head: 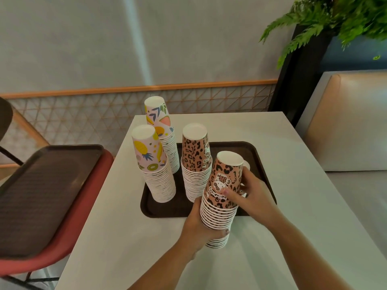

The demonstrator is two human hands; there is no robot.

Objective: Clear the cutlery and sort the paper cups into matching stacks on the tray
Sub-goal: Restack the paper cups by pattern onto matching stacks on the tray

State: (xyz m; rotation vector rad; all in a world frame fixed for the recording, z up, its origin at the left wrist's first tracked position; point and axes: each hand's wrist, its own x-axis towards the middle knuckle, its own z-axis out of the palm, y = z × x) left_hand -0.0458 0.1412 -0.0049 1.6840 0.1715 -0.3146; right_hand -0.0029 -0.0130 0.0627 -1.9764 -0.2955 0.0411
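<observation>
A dark brown tray (259, 155) lies on the white table (297, 206). Three upturned stacks stand on it: a pineapple-print stack (155, 164) at front left, a leaf-and-fruit stack (161, 122) behind it, and a leopard-print stack (194, 160) in the middle. I hold a second leopard-print stack (222, 197) tilted over the tray's front edge. My left hand (199, 225) grips its lower rims from the left. My right hand (249, 193) holds its top cup, thumb on the print. A white cup edge peeks out behind that hand. No cutlery is visible.
A second dark tray (44, 189) rests on a red chair (83, 216) to the left of the table. A beige bench seat (345, 122) stands at the right, with a green plant (335, 24) above it. A patterned low wall runs behind the table.
</observation>
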